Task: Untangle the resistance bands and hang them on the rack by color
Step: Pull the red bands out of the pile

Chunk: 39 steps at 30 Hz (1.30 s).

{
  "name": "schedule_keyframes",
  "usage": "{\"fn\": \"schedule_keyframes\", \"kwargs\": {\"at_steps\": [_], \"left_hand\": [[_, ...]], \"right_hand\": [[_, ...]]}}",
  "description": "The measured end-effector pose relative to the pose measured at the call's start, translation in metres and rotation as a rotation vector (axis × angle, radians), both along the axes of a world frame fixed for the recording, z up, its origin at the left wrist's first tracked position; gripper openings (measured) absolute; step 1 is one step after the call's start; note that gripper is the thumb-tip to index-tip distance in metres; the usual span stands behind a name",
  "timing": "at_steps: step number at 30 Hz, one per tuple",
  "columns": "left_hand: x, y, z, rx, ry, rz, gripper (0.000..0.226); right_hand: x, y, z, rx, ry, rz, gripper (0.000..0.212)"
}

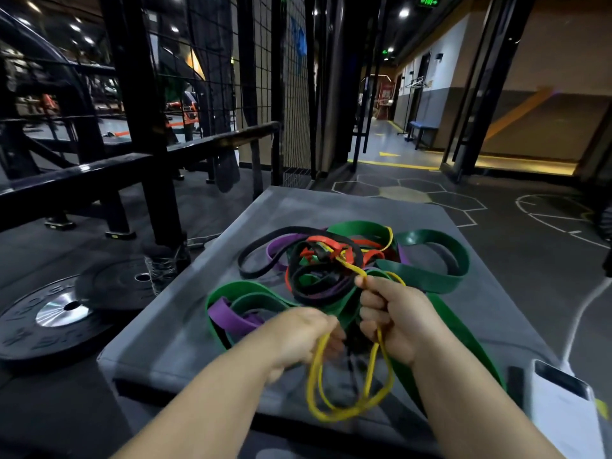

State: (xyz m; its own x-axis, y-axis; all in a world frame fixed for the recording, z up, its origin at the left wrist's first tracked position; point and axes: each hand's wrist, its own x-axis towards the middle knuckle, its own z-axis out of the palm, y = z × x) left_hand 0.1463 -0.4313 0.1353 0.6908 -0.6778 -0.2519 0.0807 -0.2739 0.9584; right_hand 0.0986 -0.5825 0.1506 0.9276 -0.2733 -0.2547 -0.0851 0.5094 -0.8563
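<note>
- Bands (331,266) are sitting in one tangled heap on a grey pad (159,329), taking up most of its middle and far half.
- Head view, the only one here, is looking down over both bare forearms at the pad.
- The yellow band (331,417) is the thin one. It's running out of the knot in the middle of the heap, passing through both hands and hanging below them in a couple of loose loops over the near edge of the pad.
- The right hand (394,316) is making a tight fist around it, with the band coming out the top by the thumb and going straight into the tangle.
- The left hand (298,336) is gripping the same band lower down, just beside the right one, fingers curled round it. It's a bit blurry, so I can't tell the exact finger layout.
- Wide green bands (430,283) are looping around the outside of the heap, and one is trailing under the right forearm.
- A purple band (231,318) is poking out near the left hand, a black band (299,229) is arcing out the far left side, and a red band (326,241) is winding through the centre.
- Weight plates (39,326) are lying on the floor left of the pad, next to a black steel frame (145,127).
- A white power bank (563,405) is resting at the pad's near right corner, with a white cable (583,313) running off from it.
</note>
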Motion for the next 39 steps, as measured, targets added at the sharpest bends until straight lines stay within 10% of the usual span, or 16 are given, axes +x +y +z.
{"fn": "schedule_keyframes", "kwargs": {"at_steps": [9,14,17,23,30,34,39], "left_hand": [[0.008,-0.013,-0.008,-0.074,0.258,0.020,0.029],[0.008,-0.019,-0.021,-0.045,0.084,0.158,0.060],[0.011,-0.021,-0.023,-0.106,0.039,0.240,0.022],[-0.004,-0.019,0.007,-0.393,0.090,0.238,0.015],[-0.056,-0.014,0.034,-0.380,0.084,-0.190,0.012],[-0.051,-0.008,0.028,-0.190,0.046,-0.317,0.013],[-0.030,-0.008,0.010,0.023,0.016,-0.298,0.025]], "right_hand": [[-0.015,0.008,-0.012,-0.597,0.187,0.135,0.026],[-0.020,0.012,-0.018,-0.804,0.228,0.288,0.030],[-0.021,0.010,-0.019,-0.842,0.228,0.350,0.035],[-0.015,0.001,-0.029,-0.301,0.299,0.397,0.085],[-0.022,0.008,-0.011,0.182,0.070,0.291,0.092],[-0.010,-0.012,-0.008,0.549,-0.043,0.127,0.053],[-0.012,-0.024,0.000,0.428,-0.033,-0.007,0.023]]}}
